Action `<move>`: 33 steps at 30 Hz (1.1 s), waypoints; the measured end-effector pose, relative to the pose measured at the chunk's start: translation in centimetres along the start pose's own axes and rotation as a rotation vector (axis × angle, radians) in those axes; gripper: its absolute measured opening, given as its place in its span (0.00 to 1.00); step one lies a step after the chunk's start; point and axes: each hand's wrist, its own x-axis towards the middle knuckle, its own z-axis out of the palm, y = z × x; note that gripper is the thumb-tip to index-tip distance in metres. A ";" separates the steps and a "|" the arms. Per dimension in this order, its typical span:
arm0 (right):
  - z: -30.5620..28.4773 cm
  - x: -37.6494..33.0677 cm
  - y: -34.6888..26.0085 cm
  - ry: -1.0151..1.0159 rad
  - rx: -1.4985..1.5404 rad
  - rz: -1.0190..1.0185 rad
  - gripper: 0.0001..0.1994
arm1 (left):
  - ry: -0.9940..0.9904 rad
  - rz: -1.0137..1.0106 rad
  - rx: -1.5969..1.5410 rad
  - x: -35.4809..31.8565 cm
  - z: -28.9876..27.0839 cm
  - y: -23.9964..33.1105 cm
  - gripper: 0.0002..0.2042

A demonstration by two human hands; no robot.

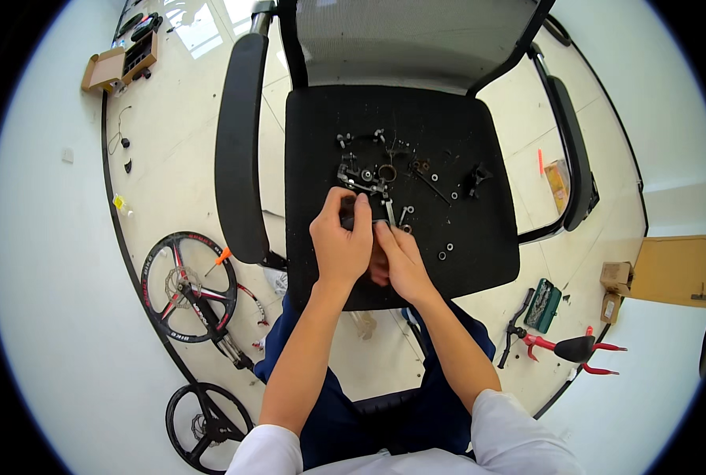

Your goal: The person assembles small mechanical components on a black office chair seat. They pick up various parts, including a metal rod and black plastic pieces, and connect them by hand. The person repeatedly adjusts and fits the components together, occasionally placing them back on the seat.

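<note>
My left hand [343,241] is closed in a pinch over the front left part of a black chair seat [472,245]. Between its thumb and fingers is something dark, mostly hidden. My right hand [403,265] is closed beside it, its thumb and fingers at the lower end of a flat silver metal piece [390,212]. Some of its fingers are tucked out of sight. Just beyond my fingertips lies a black and silver bike mechanism [361,180]. Around it are a brown ring [387,172], a bolt [406,214], several small washers and a black part [476,180].
Chair armrests [242,150] flank the seat, with a mesh backrest [400,39] behind. On the floor at left are a spoked wheel [188,286], a black wheel [209,427] and an orange-handled screwdriver [222,257]. At right lie a green toolbox [543,306] and a red bike frame [543,343].
</note>
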 end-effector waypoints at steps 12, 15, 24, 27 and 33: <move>-4.7 1.8 -2.0 0.536 0.268 -0.268 0.21 | 0.180 -0.271 -0.118 1.8 -2.0 -1.4 0.10; -4.6 2.4 -1.6 0.505 0.269 -0.160 0.21 | 0.005 -0.651 -0.431 1.9 -1.8 -0.9 0.09; -3.6 2.4 -2.4 0.083 0.763 0.043 0.20 | -0.225 -0.274 -0.103 -0.8 2.0 -3.5 0.09; -5.2 2.4 -3.0 0.232 0.923 0.013 0.20 | -0.284 -0.322 -0.114 -1.7 2.5 -2.5 0.05; -6.2 2.5 -1.4 0.232 0.925 -0.082 0.22 | -0.308 -0.496 -0.226 -3.9 4.4 -2.6 0.04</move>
